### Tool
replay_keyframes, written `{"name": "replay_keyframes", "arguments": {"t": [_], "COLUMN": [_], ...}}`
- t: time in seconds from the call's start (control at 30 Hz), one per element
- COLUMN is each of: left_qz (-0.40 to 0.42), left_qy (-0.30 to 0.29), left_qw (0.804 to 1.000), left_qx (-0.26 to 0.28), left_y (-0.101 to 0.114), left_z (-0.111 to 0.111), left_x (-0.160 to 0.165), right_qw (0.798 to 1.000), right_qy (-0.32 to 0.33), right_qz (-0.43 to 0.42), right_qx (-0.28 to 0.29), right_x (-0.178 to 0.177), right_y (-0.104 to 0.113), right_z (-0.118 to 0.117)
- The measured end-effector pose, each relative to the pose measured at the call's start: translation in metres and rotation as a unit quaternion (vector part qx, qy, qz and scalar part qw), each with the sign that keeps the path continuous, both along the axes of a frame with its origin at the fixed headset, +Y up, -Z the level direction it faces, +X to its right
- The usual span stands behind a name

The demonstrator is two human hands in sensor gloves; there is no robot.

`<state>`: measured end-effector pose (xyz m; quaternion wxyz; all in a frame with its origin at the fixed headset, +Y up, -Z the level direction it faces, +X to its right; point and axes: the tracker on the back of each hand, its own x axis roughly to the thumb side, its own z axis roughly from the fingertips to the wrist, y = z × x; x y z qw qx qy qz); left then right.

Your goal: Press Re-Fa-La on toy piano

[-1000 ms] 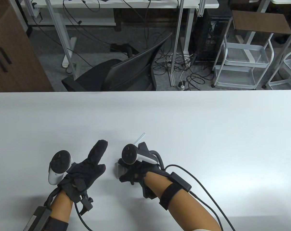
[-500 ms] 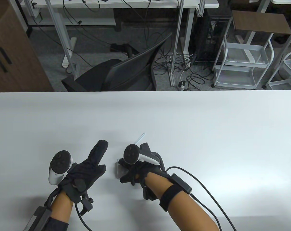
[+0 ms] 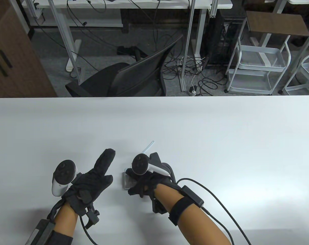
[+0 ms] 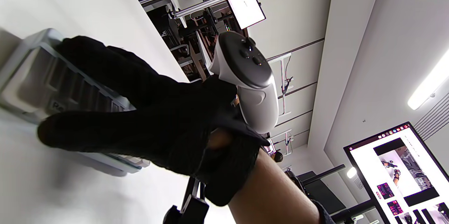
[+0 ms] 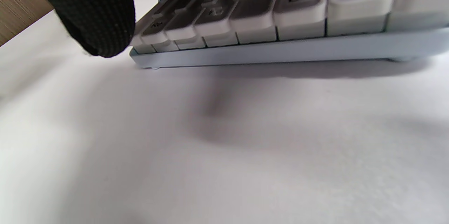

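Two hands are on the table (image 3: 195,122), and only my right hand (image 3: 146,182) is working; it lies over the toy piano (image 3: 127,180), which sits near the front edge just right of my left hand (image 3: 91,178). From the left wrist view the right hand's fingers (image 4: 94,66) spread across the keys (image 4: 63,87), one reaching toward the far end and one low along the front, but I cannot tell which key, if any, is actually down. The right wrist view shows a fingertip (image 5: 94,17) hanging just beside the lowest keys (image 5: 259,17), with blurred labels I can barely read. My left hand rests released on the table, fingers extended, holding nothing, apart from the piano.

Risks as I judge them: the glove tips are wide against such narrow keys, so a press could catch a neighbour and sound a wrong note. With the labels hidden under my own hand, I could miscount to Fa or La. The piano looks light and nothing steadies it, so a slanted push might slide it
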<state>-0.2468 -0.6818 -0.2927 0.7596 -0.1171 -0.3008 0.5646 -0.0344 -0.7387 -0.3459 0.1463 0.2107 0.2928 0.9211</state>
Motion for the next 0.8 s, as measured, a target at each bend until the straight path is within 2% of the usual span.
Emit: {"name": "replay_keyframes", "arguments": {"t": [0.8], "left_qz": [-0.010], "left_qy": [-0.003], "left_qw": [1.000], "left_qx": [-0.005], "left_y": [-0.0014], "left_z": [0.0006], "left_x": [0.0031], "right_qw": [1.000], "right_qy": [-0.004], "right_qz": [-0.010], "right_qx": [0.015], "right_x": [0.0038], "right_y": [-0.0055], "right_z": [0.0038]}}
